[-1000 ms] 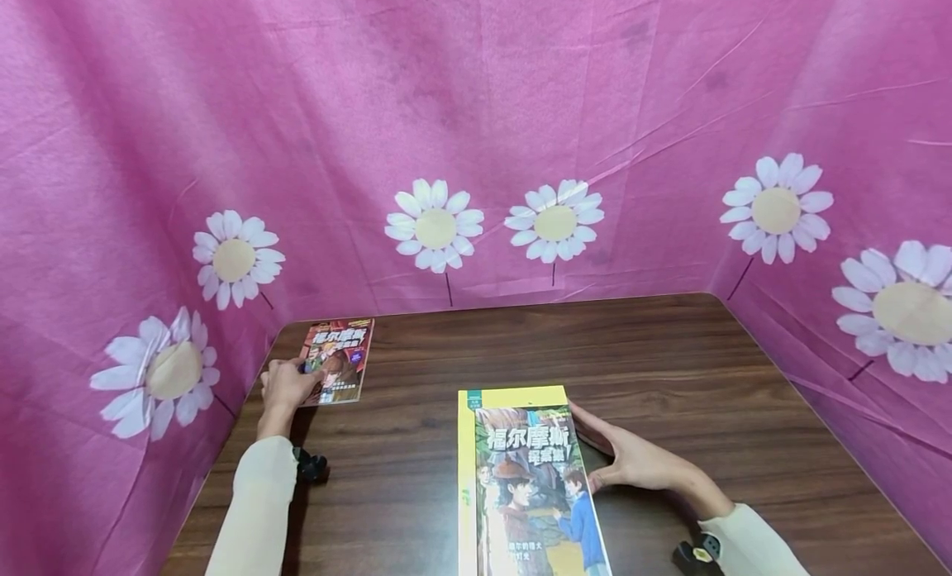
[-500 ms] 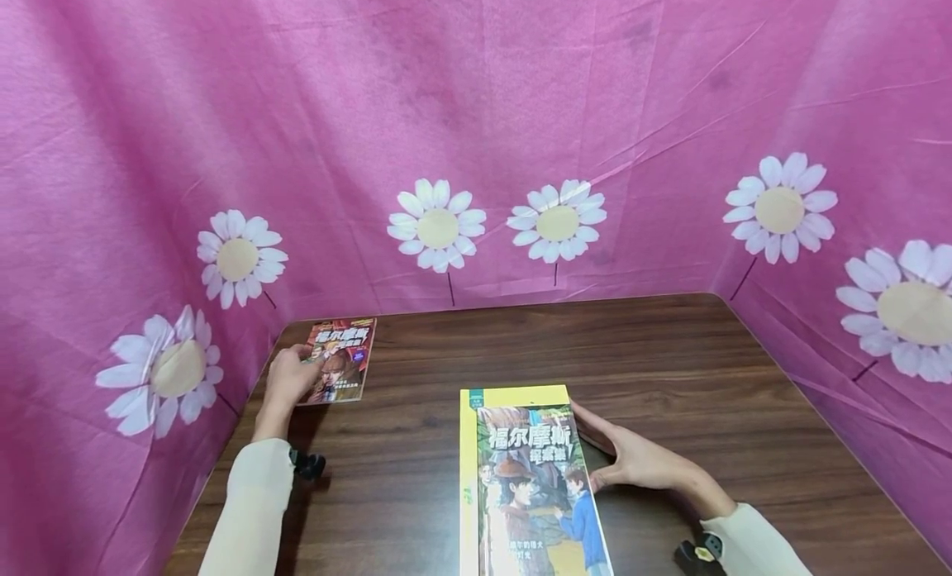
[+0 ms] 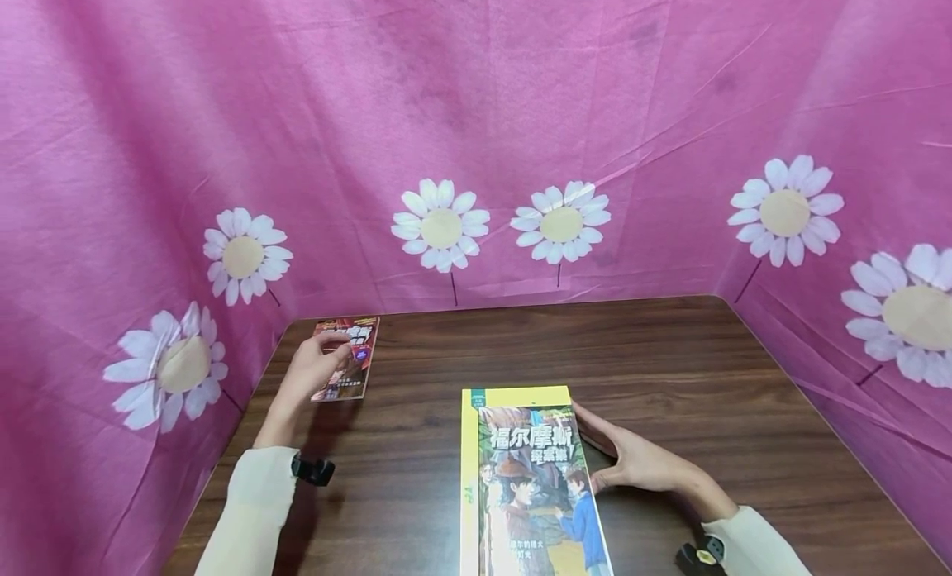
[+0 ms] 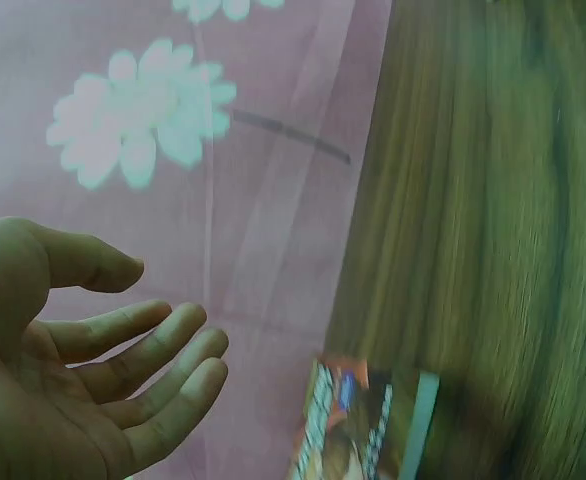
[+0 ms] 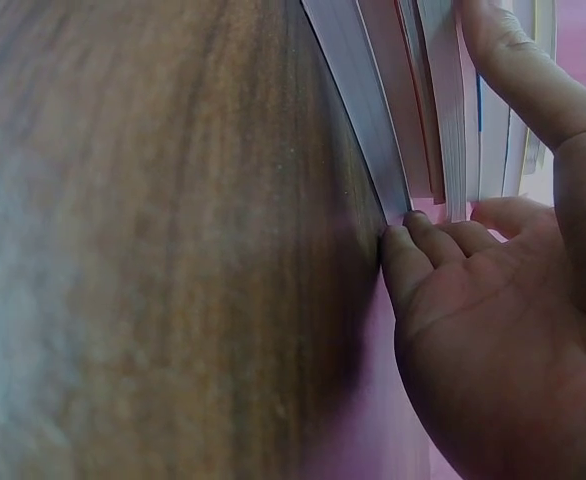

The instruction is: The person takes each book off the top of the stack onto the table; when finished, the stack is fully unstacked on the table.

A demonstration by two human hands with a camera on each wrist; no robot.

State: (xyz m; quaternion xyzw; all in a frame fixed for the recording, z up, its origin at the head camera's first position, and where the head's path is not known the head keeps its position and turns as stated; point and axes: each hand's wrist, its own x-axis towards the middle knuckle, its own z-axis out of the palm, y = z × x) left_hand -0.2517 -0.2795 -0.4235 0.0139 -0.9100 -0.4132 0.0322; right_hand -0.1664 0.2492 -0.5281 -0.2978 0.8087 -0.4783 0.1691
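Books point(image 5: 443, 110), one stack point(image 3: 521, 493), touch right hand point(image 3: 643, 460); left hand point(image 3: 314, 369) hangs near one paperback point(image 3: 360, 369).

Head view faces forward and down; wrist views sit close.
Red book point(image 3: 358, 368) shared: head, left of centre; left wrist, bottom.

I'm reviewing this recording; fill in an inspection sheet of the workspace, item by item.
Surface: dark wood-grain tabletop, glare beside the stack.
Job's things: book stack at front centre, illustrated Holmes storybook on top, yellow-covered book showing beneath; red-covered book flat near the far left corner.
Clutter: nothing seen.
Grips: left grip, a bare hand, fingers relaxed, holds nothing, hides part of the red-covered book in the head view; right grip, also bare, rests against the stack's right side.
Cables: nothing seen.
Surroundings: daisy-printed pink cloth behind and on both sides.
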